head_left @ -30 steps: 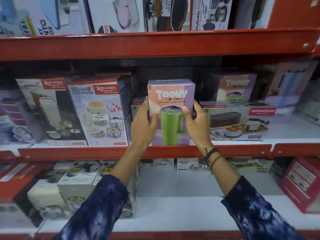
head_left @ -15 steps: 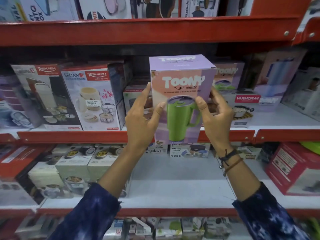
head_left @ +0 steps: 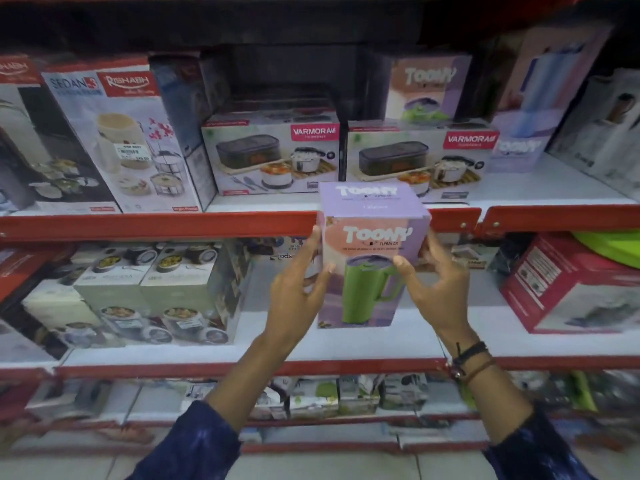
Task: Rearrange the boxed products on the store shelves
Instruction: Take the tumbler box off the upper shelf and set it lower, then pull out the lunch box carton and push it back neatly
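Toony box (head_left: 372, 258) between both hands, before shelf edge (head_left: 156, 225); Varmora boxes (head_left: 273, 155) behind, above.

Checking what's worn on my end. Both sleeves are dark navy with a mottled, tie-dye-like pattern of lighter blue patches. Left sleeve (head_left: 194, 441) ends partway up the forearm, cuff bunched loosely. Right sleeve (head_left: 533, 448) is the same fabric and ends about the same place. Forearms bare from there to the hands. Left hand (head_left: 294, 299) has nothing on it that I can see: no rings, no band. Right hand (head_left: 440, 292) is bare too, but the wrist carries stacked bracelets (head_left: 471, 358): a thin black cord with loose knotted ends and a brown band beside it, plus a small dark bead or charm I can't resolve.
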`<state>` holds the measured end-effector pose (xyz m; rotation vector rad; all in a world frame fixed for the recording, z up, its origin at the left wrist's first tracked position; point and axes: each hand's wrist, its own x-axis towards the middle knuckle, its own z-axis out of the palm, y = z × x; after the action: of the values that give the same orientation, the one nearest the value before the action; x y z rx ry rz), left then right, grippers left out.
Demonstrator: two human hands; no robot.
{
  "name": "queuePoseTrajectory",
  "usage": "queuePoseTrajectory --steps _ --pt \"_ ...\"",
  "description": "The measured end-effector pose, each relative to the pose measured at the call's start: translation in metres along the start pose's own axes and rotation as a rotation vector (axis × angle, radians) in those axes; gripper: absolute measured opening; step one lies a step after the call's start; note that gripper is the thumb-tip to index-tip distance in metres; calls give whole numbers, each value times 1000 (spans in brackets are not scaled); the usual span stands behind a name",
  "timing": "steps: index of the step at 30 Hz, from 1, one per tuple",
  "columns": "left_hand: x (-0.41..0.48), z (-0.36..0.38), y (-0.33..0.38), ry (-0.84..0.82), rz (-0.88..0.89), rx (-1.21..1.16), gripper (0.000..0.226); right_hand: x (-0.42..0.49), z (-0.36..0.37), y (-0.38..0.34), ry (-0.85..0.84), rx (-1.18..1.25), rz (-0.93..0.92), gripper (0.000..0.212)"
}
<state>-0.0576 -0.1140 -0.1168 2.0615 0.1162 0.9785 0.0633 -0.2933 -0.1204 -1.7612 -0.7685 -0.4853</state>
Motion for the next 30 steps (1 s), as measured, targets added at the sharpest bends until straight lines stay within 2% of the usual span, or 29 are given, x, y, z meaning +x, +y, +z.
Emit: queuePoseTrajectory --steps 7,13,18,22,25,27,30 --pt "-34 29 -63 -189 -164 27 59 -39 14 54 -234 -52 159 68" --pt "-48 57 -94 -226 -262 57 56 -55 32 94 -336 -14 352 64" --pt "-55 74 -114 -273 -319 66 57 -62 36 117 -361 -12 397 61" --pt "-57 77 -116 -230 -302 19 57 -65 42 122 -352 -22 406 59" --pt "-55 76 -106 -180 -277 16 60 -65 41 118 -313 -137 376 57" --pt "-49 74 -92 -28 -170 69 55 -62 34 111 -232 -146 332 55" --pt "-24 71 -67 163 63 110 30 -37 16 91 -65 -9 222 46"
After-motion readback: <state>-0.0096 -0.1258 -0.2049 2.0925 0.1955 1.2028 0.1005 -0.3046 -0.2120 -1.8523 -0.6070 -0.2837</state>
